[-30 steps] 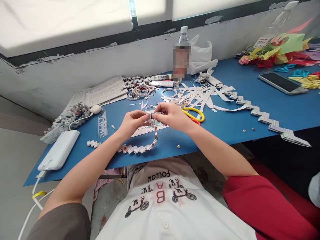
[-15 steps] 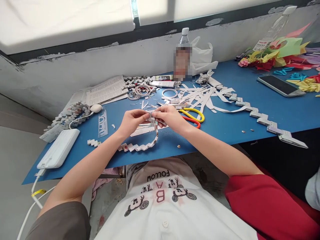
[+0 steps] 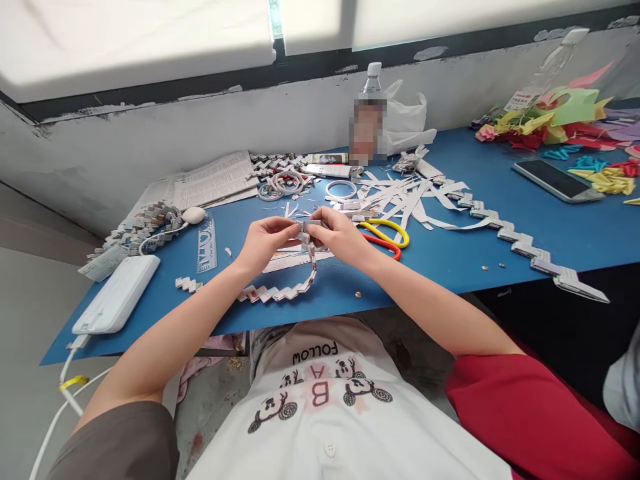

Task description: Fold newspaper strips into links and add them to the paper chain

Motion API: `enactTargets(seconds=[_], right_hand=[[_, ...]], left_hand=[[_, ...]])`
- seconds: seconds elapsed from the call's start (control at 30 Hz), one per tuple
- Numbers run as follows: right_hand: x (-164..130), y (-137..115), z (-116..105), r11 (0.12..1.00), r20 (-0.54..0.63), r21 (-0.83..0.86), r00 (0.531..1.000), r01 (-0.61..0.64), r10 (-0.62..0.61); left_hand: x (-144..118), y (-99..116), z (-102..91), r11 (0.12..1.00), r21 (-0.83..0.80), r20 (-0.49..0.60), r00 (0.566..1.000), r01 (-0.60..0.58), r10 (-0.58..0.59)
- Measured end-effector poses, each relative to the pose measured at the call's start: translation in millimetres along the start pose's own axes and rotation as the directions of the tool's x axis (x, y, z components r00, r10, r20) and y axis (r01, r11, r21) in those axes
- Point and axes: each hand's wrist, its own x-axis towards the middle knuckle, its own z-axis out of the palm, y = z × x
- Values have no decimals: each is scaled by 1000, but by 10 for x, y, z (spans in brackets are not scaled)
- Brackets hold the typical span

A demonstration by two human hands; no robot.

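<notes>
A zigzag chain of folded paper strips (image 3: 280,294) curves over the front of the blue table, passing behind my left forearm. Its upper end rises into my hands. My left hand (image 3: 267,243) pinches that end between thumb and fingers. From the other side my right hand (image 3: 336,235) grips the same end, its thumb pressing on a small folded piece. The finer folds between the fingertips are too small to make out. Scissors with yellow and red handles (image 3: 400,231) lie just right of my right hand, and a printed paper strip (image 3: 280,261) lies beneath the hands.
Loose white strips (image 3: 395,200), tape rolls (image 3: 341,190) and a bottle (image 3: 371,83) stand or lie behind. Another paper chain (image 3: 520,245) runs to the right edge, near a phone (image 3: 557,180). At left are a clear ruler (image 3: 207,247), a power bank (image 3: 117,293) and newspaper (image 3: 210,183).
My thumbs have shifted slightly apart on the chain's end, and a flat folded piece now shows between them. Both hands keep their hold. The camera view has tilted a little.
</notes>
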Motion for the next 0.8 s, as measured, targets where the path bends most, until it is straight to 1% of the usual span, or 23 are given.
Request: enactTargets(seconds=[0.1,0.2,0.27,0.33,0.4,0.47,0.53,0.6,0.67,0.73,0.8], right_hand=[[-17,-17,-26,991,-6,-129,999,46,-48],[-17,-23,-51,980,-7,-193,999,45,-47],[-10,-20,-56,985,-13,-166,999,36,-39],[-5,-16,-46,995,-25,-93,999,40,-43],[-8,-14,-22,998,-48,-31,998,48,-50],[-18,-16,0,998,-80,-42,995,49,-52],[-28,-22,2,992,-101,-122,993,43,-56],[-30,-31,-23,972,-81,-229,993,60,-80],[-22,-40,-68,946,-21,-311,995,91,-102],[-14,-46,-107,931,43,-351,995,103,-94],[-12,-50,-117,928,68,-363,996,84,-64]], left_hand=[[17,-19,-31,999,6,37,998,46,-46],[53,-46,-63,995,-3,88,992,95,-94],[71,-47,-69,992,-54,99,989,113,-107],[75,-29,-61,986,-113,103,989,118,-107],[64,-2,-47,984,-138,104,990,111,-97],[46,18,-36,988,-120,94,992,93,-82],[29,19,-34,993,-90,74,995,72,-65],[21,3,-40,995,-65,65,996,70,-65],[22,-22,-47,995,-45,68,994,86,-83],[27,-42,-48,994,-20,73,992,103,-102],[32,-50,-43,994,-1,67,992,109,-109]])
